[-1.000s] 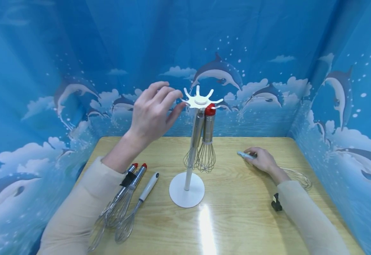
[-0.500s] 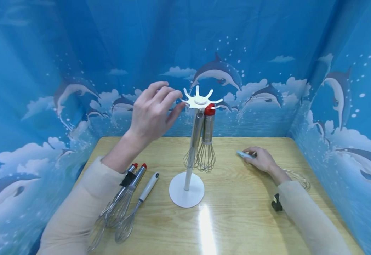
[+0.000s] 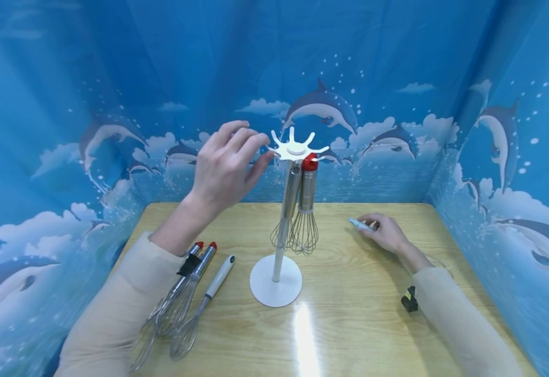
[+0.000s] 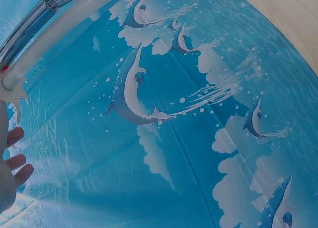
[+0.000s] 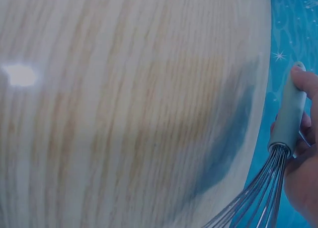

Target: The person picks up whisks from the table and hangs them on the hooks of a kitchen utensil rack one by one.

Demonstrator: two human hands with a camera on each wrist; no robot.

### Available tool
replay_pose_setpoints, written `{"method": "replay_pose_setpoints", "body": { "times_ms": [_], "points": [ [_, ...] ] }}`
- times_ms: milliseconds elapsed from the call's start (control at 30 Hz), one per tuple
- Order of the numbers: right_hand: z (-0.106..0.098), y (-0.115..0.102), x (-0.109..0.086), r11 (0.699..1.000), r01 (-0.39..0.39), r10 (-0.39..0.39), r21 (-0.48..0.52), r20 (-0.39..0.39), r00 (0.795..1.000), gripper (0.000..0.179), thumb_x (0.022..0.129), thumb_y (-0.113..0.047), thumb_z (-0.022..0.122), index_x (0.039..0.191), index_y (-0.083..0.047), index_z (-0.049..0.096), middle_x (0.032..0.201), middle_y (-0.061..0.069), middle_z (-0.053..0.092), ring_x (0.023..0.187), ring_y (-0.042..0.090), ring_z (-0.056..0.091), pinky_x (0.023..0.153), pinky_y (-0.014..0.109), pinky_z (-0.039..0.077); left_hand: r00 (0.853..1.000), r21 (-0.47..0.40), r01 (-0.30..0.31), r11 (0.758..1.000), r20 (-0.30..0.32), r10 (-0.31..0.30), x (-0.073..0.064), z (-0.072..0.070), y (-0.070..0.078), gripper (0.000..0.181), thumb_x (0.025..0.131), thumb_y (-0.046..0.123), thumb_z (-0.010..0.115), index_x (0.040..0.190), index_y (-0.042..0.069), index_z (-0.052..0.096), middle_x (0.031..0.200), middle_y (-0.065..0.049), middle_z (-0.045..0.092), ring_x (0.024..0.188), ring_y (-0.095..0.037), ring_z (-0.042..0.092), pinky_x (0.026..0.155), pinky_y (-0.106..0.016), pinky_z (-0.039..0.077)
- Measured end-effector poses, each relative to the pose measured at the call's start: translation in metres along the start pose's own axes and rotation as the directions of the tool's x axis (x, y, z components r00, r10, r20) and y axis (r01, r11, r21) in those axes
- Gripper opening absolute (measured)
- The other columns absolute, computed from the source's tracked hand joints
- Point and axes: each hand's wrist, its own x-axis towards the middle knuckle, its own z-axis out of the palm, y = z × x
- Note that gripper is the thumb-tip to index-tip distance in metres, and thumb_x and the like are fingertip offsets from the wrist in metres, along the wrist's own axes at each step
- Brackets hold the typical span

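A white stand (image 3: 276, 281) rises from the table on a round base, topped by a ring of hooks. My left hand (image 3: 227, 165) is at its left side, thumb and fingertips pinching one hook. Two steel-handled whisks hang there; the front one (image 3: 308, 191) has a red end. On the right, my right hand (image 3: 387, 234) holds a whisk by its pale blue handle (image 5: 289, 114). In the right wrist view its wires (image 5: 266, 183) run down below the hand; the sleeve covers most of them in the head view.
On the left of the wooden table (image 3: 350, 324) lie two red-ended steel whisks (image 3: 204, 262) and a white-handled whisk (image 3: 220, 276), partly beneath the left forearm. A blue dolphin-print curtain (image 3: 199, 63) surrounds the table at the back and sides.
My right hand has shifted slightly, tilting the pale blue handle and raising it a little; fewer of its wires show past the sleeve. The left hand keeps its place at the stand.
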Motion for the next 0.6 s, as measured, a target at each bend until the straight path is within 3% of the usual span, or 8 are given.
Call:
{"method": "replay_pose_setpoints", "body": {
  "times_ms": [333, 600],
  "points": [
    [-0.005, -0.008, -0.005, 0.999, 0.035, -0.033, 0.035, -0.08, 0.996, 0.033, 0.097, -0.024, 0.077, 0.127, -0.01, 0.074, 0.108, 0.016, 0.073, 0.076, 0.016, 0.062, 0.058, 0.027, 0.049, 1.0, 0.005, -0.001, 1.0, -0.001, 0.001, 0.0, 0.0, 0.0, 0.026, 0.103, 0.032, 0.067, 0.113, 0.009, 0.073, 0.107, -0.013, 0.079, 0.115, -0.035, 0.07, 0.096, -0.044, 0.063],
    [-0.01, -0.013, -0.009, 0.995, 0.069, -0.058, 0.068, -0.146, 0.988, 0.034, 0.097, -0.028, 0.078, 0.126, -0.011, 0.074, 0.106, 0.014, 0.07, 0.078, 0.011, 0.062, 0.063, 0.026, 0.051, 1.0, 0.005, -0.003, 1.0, -0.003, 0.003, 0.0, 0.0, 0.0, 0.026, 0.103, 0.032, 0.068, 0.113, 0.009, 0.073, 0.107, -0.012, 0.079, 0.114, -0.034, 0.07, 0.095, -0.043, 0.063]
  ]
}}
